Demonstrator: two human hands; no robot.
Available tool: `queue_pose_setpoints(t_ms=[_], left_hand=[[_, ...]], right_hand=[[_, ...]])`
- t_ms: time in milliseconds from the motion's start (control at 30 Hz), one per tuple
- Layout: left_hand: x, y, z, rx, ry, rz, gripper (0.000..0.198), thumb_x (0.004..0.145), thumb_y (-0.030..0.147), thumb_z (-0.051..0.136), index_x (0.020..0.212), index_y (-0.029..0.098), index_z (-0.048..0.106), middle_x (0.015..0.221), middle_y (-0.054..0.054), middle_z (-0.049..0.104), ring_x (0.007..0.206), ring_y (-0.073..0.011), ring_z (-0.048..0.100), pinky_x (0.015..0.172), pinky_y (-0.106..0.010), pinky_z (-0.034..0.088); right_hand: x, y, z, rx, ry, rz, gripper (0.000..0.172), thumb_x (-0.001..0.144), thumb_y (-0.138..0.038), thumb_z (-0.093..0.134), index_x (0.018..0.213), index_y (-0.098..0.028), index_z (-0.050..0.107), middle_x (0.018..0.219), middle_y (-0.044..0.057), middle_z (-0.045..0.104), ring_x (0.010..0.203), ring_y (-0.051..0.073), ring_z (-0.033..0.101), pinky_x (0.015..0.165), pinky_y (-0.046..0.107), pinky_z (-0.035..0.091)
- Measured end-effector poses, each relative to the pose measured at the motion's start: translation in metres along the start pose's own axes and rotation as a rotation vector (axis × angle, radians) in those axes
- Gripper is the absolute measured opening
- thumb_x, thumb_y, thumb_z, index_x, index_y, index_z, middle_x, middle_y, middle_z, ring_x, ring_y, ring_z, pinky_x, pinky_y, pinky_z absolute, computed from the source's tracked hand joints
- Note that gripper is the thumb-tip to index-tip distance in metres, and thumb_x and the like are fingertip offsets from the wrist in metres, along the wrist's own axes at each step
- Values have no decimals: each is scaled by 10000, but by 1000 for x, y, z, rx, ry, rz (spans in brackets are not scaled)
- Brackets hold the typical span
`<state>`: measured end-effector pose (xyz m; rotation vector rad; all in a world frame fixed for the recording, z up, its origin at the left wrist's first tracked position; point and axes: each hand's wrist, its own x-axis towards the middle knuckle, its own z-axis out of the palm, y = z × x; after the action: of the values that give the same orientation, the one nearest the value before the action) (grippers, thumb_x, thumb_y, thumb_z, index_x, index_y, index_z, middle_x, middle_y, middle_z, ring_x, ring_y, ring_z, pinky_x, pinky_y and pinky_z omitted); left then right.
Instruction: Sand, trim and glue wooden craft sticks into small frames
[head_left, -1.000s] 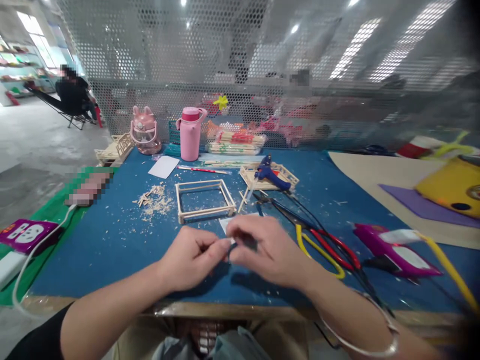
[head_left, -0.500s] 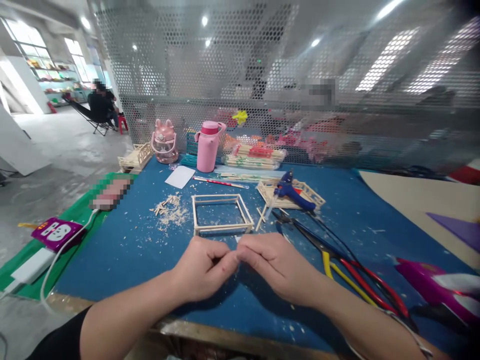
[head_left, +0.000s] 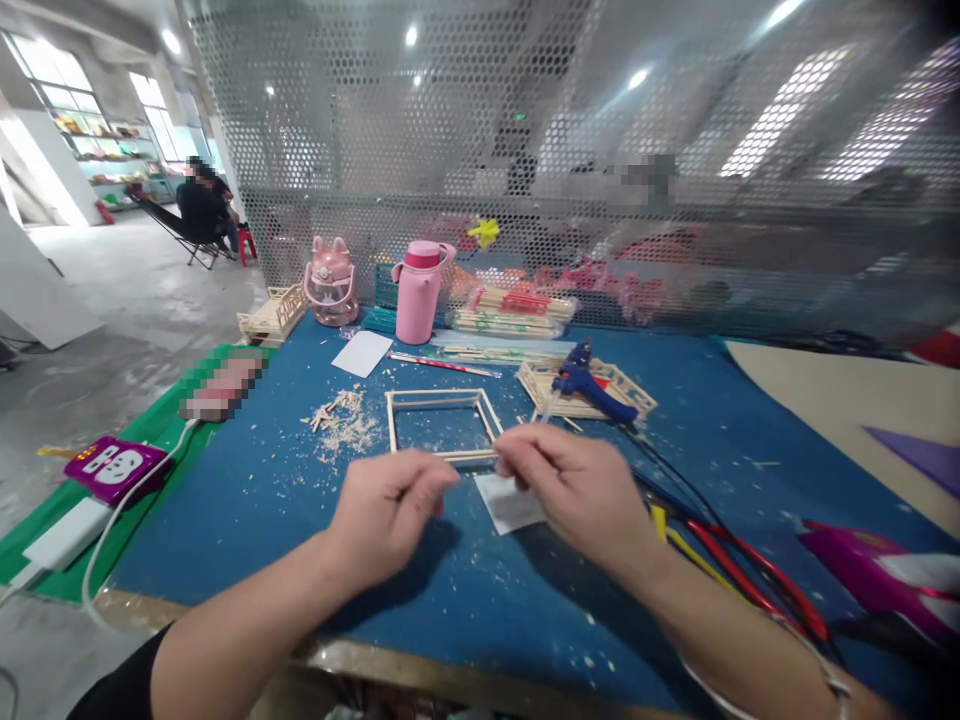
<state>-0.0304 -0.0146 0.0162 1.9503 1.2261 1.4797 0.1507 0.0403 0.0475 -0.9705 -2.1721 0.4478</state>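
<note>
My left hand [head_left: 394, 515] hovers above the blue table with thumb and fingers pinched together; anything between them is too small to make out. Facing it, my right hand [head_left: 581, 495] is also pinched, its fingertips near the right front corner of a rectangular frame of thin wooden sticks [head_left: 394, 425]. What the right fingers hold, if anything, cannot be made out. A small white paper [head_left: 504, 505] lies between the hands, partly covered by the right one. Beyond the right hand, a blue glue gun [head_left: 596, 393] rests on a wooden stick tray [head_left: 536, 382].
Red-handled pliers [head_left: 727, 560] lie partly under my right forearm. Wood scraps [head_left: 345, 420] are left of the frame. A pink thermos [head_left: 417, 300], a clear pink bottle [head_left: 332, 290] and bagged sticks [head_left: 514, 315] stand or lie at the back. A purple power strip [head_left: 116, 468] is far left.
My hands have parted from touching fingertips. The right moved right and up towards the frame's corner, the left slightly left and up. More of the white paper now shows between them.
</note>
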Motion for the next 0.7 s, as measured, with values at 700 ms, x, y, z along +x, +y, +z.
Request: queue_pose_setpoints(t_ms=[700], left_hand=[[16,-48,-28,468,-397,-502,223,720,362,537,656,194,668,603,-28,618,566,-161,502,537,-251,307]], right_hand=[[2,56,10,-130,-264,425,151,716,-262,553,598,-170,576,543,-23,506,534,113,433,519,236,277]])
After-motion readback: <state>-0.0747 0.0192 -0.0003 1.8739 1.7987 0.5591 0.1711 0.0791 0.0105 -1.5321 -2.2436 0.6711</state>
